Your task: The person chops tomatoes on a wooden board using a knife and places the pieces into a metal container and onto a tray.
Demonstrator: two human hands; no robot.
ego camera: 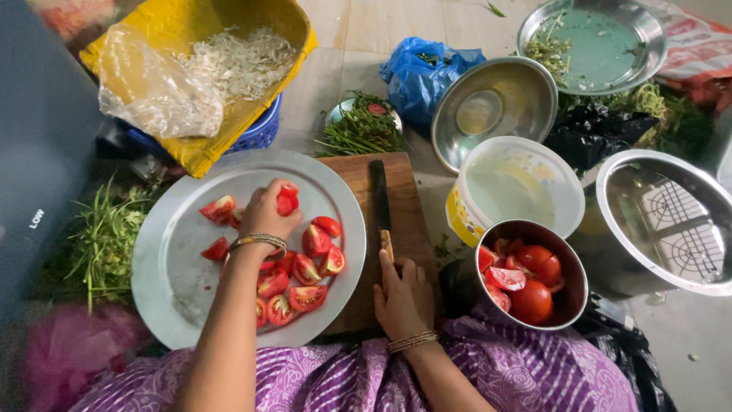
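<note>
Purple patterned cloth [366, 378] covers the person's lap at the near edge of view. Right hand [402, 294], bangles at wrist, is closed round the handle of a knife [379, 200]; blade lies flat, pointing away, along the wooden cutting board [408, 221]. Left hand [267, 214], also w/ bangles, reaches over the big steel plate [175, 259] and pinches a tomato wedge [287, 199] between fingertips, held above the plate's far-centre. Cut tomato pieces [301, 271] lie scattered on the plate, mostly toward its right edge, a few nearer the middle. Plate overlaps the board's left edge.

Right of the board, just beside the right hand, a steel bowl [572, 294] holds whole and halved tomatoes [530, 294]. Behind it sits a white tub w/ yellow side [518, 183], then a large steel pot [663, 221] at right, its rim close to the tub. Left of the plate, green herb stalks [103, 236] lie on the floor.

Farther off: small dish of greens [362, 126] past the board's far edge, empty steel bowl [492, 107] tilted beside a blue plastic bag [423, 72], and a flat steel plate [595, 42] w/ herb scraps at far right. Far left, a yellow sack [206, 145] over a blue basket [259, 133] holds pale shredded stuff [240, 65] and a clear plastic bag [152, 88].
</note>
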